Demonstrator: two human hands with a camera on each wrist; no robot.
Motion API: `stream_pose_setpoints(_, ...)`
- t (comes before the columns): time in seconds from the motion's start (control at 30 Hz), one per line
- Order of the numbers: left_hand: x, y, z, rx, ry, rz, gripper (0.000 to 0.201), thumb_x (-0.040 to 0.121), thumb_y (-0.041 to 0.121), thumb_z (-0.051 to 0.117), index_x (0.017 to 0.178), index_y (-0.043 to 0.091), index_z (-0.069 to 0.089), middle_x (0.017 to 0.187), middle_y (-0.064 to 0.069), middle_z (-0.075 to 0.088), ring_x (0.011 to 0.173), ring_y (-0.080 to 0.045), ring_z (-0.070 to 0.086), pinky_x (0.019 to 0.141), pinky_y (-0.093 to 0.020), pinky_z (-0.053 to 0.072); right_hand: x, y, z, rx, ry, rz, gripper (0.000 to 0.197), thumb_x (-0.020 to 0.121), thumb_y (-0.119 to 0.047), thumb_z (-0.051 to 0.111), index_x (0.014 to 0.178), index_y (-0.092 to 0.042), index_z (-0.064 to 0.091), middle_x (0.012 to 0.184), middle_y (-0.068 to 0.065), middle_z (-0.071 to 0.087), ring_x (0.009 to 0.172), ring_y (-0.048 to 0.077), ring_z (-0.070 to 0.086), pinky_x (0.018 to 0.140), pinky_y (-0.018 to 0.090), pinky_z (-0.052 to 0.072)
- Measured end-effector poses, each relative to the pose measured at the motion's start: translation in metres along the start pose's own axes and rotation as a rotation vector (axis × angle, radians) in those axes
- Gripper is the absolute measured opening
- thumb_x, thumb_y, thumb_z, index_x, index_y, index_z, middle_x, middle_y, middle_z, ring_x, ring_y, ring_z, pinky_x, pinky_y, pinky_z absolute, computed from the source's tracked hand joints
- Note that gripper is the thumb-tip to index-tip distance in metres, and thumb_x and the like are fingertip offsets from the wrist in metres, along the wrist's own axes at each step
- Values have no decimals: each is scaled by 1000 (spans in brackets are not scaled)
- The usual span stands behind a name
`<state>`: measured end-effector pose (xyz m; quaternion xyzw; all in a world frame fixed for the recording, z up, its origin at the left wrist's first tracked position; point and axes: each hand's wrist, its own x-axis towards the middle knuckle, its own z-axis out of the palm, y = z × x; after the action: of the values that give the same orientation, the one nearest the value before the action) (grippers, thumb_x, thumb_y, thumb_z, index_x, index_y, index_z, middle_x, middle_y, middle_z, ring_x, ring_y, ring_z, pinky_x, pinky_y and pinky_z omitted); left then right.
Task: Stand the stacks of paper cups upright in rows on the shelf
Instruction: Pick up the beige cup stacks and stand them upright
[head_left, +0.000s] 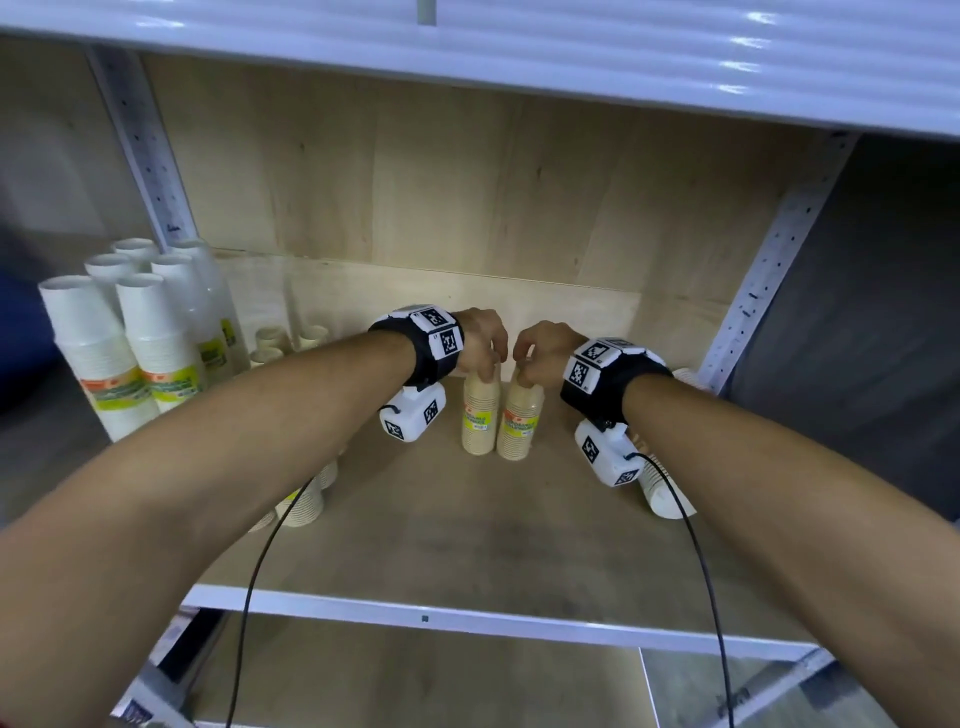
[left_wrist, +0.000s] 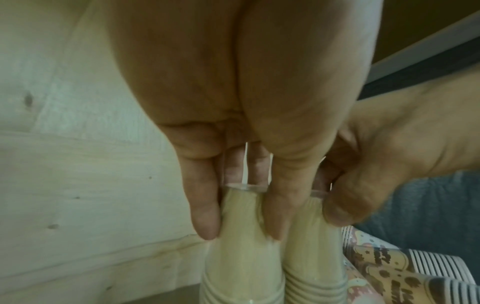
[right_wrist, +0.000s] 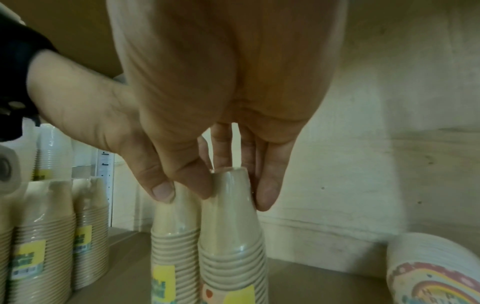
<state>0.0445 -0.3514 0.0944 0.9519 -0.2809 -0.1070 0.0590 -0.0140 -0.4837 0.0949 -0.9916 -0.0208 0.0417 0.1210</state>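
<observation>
Two plastic-wrapped beige cup stacks stand side by side, bottoms up, in the middle of the shelf (head_left: 467, 545). My left hand (head_left: 488, 364) pinches the top of the left stack (head_left: 480, 421) between thumb and fingers, as the left wrist view shows for the hand (left_wrist: 240, 226) and its stack (left_wrist: 241, 267). My right hand (head_left: 527, 370) grips the top of the right stack (head_left: 519, 426). In the right wrist view its fingers (right_wrist: 267, 195) curl round that stack (right_wrist: 231, 226), with the left stack (right_wrist: 176, 230) touching it.
Tall white cup stacks (head_left: 145, 343) stand at the far left, with shorter beige stacks (head_left: 304, 506) beside them under my left forearm. Patterned cup stacks (head_left: 665, 488) lie on their sides at the right. An upper shelf (head_left: 519, 47) hangs overhead.
</observation>
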Motion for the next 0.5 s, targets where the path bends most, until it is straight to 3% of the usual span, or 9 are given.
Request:
stream_pose_setpoints(0.17, -27, -1, -16, -34, -121, -68, 39, 81, 11, 76, 119, 16, 68, 117, -5, 66, 86, -21, 68, 67, -27, 58, -9, -23, -4, -72, 1, -30, 31, 82, -10, 69, 113, -8, 69, 94, 4, 63, 82, 15, 54, 47, 17, 33)
stream_pose_setpoints(0.27, -50, -4, -26, -38, -142, -128, 34, 78, 11, 78, 111, 15, 70, 117, -6, 67, 99, -26, 69, 74, -31, 59, -14, -43, -9, -48, -66, -46, 29, 79, -9, 71, 108, -7, 70, 72, -3, 56, 70, 15, 54, 49, 17, 35)
stream_pose_setpoints(0.33, -66, -6, -32, -24, -148, -161, 38, 80, 11, 77, 117, 11, 69, 118, -6, 67, 101, -25, 67, 83, -35, 59, -15, -56, -11, -40, -106, -60, 30, 76, -9, 72, 105, -6, 70, 73, 0, 59, 62, 14, 55, 55, 19, 42)
stream_pose_setpoints(0.4, -84, -7, -37, 5, -138, -187, 39, 82, 12, 75, 121, 9, 68, 117, -7, 67, 86, -19, 66, 90, -36, 56, -17, -71, -10, -29, -153, -83, 30, 74, -9, 71, 104, -5, 70, 78, 3, 63, 61, 16, 58, 61, 23, 48)
stream_pose_setpoints(0.5, -109, -16, -43, -14, -152, -240, 40, 82, 11, 76, 121, 6, 68, 107, -10, 68, 66, -13, 61, 92, -38, 55, -23, -94, -10, 8, -204, -138, 25, 74, -6, 71, 99, -3, 69, 76, 5, 63, 58, 17, 60, 61, 25, 51)
